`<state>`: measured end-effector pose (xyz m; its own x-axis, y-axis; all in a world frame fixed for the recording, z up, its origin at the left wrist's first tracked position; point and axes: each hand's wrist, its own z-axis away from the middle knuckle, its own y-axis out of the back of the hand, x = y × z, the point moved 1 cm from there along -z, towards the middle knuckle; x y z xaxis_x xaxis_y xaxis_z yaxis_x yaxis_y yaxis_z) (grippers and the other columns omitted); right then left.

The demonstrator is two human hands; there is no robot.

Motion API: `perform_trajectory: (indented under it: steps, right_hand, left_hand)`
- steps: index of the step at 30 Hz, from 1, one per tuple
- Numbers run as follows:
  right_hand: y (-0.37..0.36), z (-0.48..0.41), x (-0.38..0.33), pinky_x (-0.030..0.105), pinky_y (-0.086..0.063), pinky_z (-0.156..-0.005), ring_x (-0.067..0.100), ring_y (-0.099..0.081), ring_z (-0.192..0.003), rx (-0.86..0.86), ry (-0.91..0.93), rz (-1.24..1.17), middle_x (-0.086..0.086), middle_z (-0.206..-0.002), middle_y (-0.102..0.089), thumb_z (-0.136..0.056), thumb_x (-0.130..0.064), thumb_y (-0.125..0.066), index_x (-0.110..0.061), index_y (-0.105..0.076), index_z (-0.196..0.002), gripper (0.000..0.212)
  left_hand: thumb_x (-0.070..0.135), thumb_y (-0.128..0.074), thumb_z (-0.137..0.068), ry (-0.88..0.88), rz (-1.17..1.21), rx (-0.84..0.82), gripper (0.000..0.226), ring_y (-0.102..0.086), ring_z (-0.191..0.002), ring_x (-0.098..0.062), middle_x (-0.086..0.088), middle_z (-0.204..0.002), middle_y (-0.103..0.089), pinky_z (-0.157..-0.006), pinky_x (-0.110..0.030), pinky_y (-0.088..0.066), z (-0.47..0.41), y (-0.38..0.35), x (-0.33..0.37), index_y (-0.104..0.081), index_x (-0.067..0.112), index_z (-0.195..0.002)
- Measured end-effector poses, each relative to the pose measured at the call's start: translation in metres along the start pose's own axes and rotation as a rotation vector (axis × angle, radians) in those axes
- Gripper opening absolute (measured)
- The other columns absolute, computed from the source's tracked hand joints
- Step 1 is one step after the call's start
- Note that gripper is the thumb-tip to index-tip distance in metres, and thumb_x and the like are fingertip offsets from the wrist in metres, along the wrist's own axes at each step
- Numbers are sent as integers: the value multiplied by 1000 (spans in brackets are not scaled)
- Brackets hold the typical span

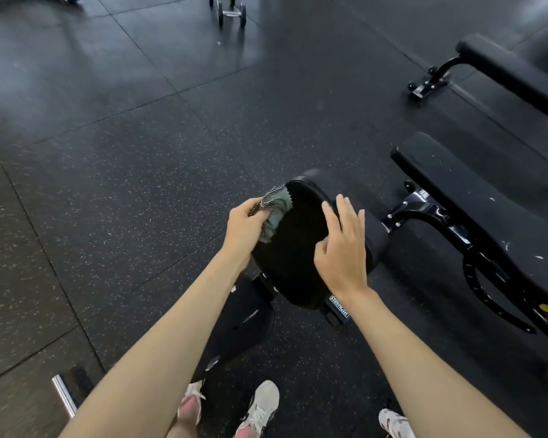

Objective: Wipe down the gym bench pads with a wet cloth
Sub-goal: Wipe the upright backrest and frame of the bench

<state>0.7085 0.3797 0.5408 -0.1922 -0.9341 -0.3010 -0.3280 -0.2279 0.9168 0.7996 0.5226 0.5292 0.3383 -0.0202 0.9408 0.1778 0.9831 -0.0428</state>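
A black upright bench pad (295, 248) stands just in front of me, its rounded top facing the camera. My left hand (246, 227) grips a green and grey cloth (274, 210) bunched against the pad's upper left edge. My right hand (344, 245) lies on the pad's right side with fingers spread and straight. A lower black pad (238, 324) of the same bench sits beneath, partly hidden by my left forearm.
A flat black bench (475, 210) with a glossy frame stands to the right, another bench (513, 71) behind it. A dumbbell (231, 12) lies on the dark rubber floor far ahead. A chrome bar (64, 395) pokes in at lower left. Sneakers (260, 406) are below.
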Motion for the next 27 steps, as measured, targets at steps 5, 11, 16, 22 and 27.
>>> perform_trajectory:
  steps: [5, 11, 16, 22, 27]
  right_hand:
    - [-32, 48, -4, 41, -51, -90, 20, -55, -106, -63, 37, -139, 5, -108, -63, -83, -3, -61, -10, -63, -119, 37]
    - [-73, 49, -22, 26, -50, -80, 11, -64, -94, -473, -838, -1022, 4, -103, -68, -99, -23, -48, -20, -53, -130, 31]
    - [-126, 82, -21, 22, -51, -78, 11, -63, -89, -511, -915, -926, 4, -95, -66, -93, -8, -57, -16, -59, -121, 29]
    - [-179, 129, 20, 30, -49, -71, 20, -61, -84, -390, -1209, -597, 5, -97, -64, -89, -4, -55, -17, -67, -100, 21]
    - [-187, 132, 49, 30, -39, -64, 19, -50, -74, -140, -1392, -525, 13, -98, -55, -91, -5, -52, -7, -55, -109, 18]
  left_hand:
    - [9, -52, -91, 287, 211, -58, 15, -63, -72, -19, -6, -88, -70, -54, -24, -47, 4, 8, -25, -66, 13, -92]
    - [26, -61, -90, 497, 357, -225, 32, -67, -97, -31, -14, -109, -70, -79, -42, -55, 5, 19, -93, -62, 8, -117]
    - [5, -70, -81, 520, 210, -211, 35, -68, -95, -33, -18, -106, -69, -77, -42, -56, 6, 41, -163, -59, 4, -115]
    - [-1, -68, -81, 468, -51, -150, 25, -67, -93, -29, -6, -93, -70, -81, -42, -55, -18, 43, -246, -64, 19, -95]
    - [7, -56, -72, 333, -108, -44, 28, -63, -72, -28, -8, -88, -68, -67, -43, -57, -54, 25, -269, -62, 27, -91]
